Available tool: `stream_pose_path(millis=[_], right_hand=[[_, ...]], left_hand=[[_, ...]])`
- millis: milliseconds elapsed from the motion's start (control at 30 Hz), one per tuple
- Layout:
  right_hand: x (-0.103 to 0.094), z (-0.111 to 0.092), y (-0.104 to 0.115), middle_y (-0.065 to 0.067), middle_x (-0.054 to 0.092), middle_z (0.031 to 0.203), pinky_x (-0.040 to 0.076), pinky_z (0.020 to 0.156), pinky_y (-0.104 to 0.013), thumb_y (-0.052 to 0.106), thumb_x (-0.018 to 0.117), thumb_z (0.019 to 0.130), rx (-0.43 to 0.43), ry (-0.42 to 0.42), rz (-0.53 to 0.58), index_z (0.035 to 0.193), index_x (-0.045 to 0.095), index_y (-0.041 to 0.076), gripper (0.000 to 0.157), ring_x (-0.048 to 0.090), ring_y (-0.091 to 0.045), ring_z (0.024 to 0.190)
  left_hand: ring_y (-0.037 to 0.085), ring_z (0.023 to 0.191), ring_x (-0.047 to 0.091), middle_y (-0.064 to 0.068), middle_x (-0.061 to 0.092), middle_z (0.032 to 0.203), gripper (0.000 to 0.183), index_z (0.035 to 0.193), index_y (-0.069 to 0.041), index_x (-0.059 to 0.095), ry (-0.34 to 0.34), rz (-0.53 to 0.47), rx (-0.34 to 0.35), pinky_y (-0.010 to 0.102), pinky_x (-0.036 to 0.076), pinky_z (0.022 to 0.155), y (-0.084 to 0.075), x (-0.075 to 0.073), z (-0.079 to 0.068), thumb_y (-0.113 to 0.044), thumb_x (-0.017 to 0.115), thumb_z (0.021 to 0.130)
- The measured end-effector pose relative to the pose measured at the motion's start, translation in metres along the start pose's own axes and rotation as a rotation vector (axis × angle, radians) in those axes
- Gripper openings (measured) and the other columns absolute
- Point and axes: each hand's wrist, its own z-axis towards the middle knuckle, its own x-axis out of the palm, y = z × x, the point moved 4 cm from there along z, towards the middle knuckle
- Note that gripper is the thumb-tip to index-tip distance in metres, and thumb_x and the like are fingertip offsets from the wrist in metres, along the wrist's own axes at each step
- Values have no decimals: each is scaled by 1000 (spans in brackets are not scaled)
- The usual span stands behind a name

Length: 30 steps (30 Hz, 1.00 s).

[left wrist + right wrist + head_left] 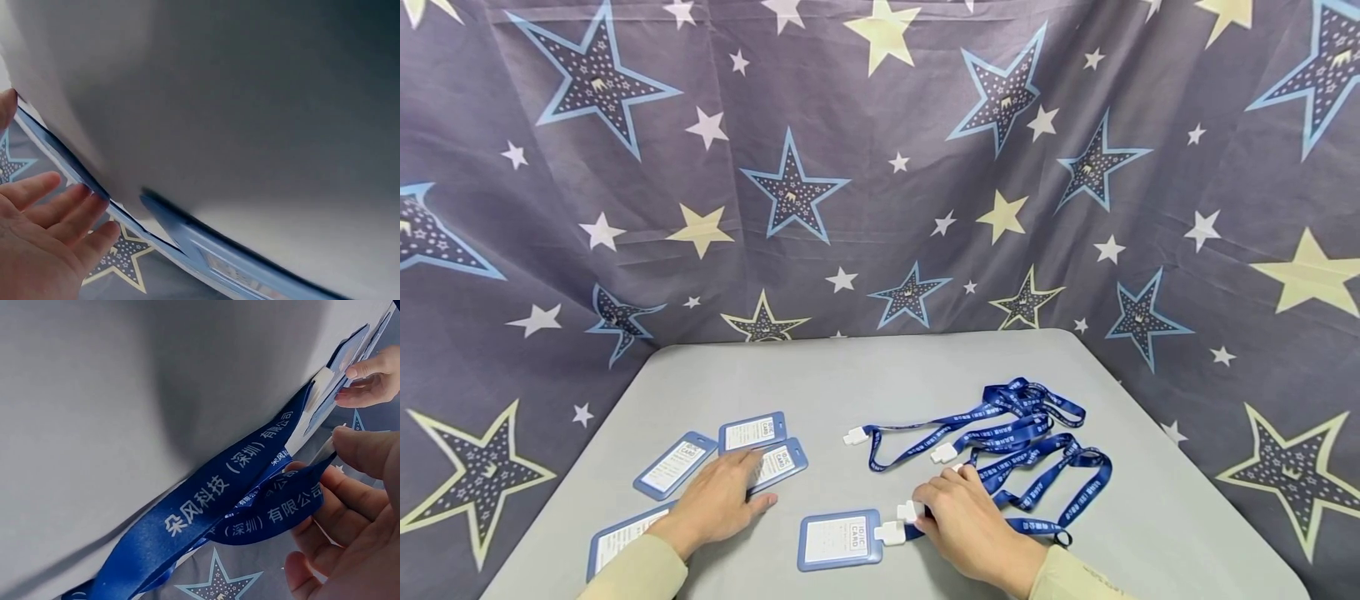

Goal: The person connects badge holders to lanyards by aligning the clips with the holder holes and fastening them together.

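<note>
My left hand (pixel 718 496) lies over a blue ID card holder (pixel 781 463), fingers across its left part and thumb near its lower edge. In the left wrist view those fingers (pixel 75 212) look extended and relaxed along the holder's edge. Between thumb and fingers, my right hand (pixel 970 529) pinches a blue lanyard (pixel 272 519) close to its white clip (pixel 910 511). Just left of that hand lies another card holder (pixel 820 542), joined by a white clip (pixel 891 532) to a lanyard that runs beneath the hand.
More blue card holders lie around the left hand: one behind it (pixel 752 431), one to its left (pixel 676 465) and one partly under the forearm (pixel 617 542). Several blue lanyards (pixel 1018 400) with white clips spread over the grey table (pixel 850 375) at right. A star-patterned curtain (pixel 865 108) hangs behind.
</note>
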Motion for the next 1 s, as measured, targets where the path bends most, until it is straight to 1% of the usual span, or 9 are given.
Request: stream_pose_path(millis=[167,333,633,867,1000], right_hand=[[0,0,-1,9,69,88,35,78,-33,22,84,82,9,9,11,94,71,18,17,52,-9,82],[1,0,-1,10,68,87,35,78,-33,22,84,82,10,9,12,93,71,19,17,51,-9,81],[0,-1,0,10,68,87,34,77,-32,22,84,81,5,2,6,92,71,19,17,51,-9,81],[0,-1,-1,10,68,87,34,77,-32,22,84,82,3,4,6,92,71,19,17,50,-9,81],[0,-1,-1,9,69,88,34,77,-32,22,84,82,3,3,4,93,71,19,17,51,-9,82]], left_hand=[[49,131,51,28,58,136,67,137,7,57,-8,1,-4,64,36,111,0,1,1,-34,78,89],[48,129,52,26,61,134,65,136,7,58,-5,-20,-13,64,37,110,-1,1,1,-30,79,87],[49,127,53,29,60,134,69,138,8,56,3,-47,-51,64,39,107,0,2,4,-28,82,84],[50,123,55,31,61,131,70,135,9,57,3,-37,-45,64,42,104,-2,0,5,-26,85,81],[53,122,54,34,58,131,74,134,12,57,14,-25,-54,65,43,104,-3,-2,7,-29,86,79]])
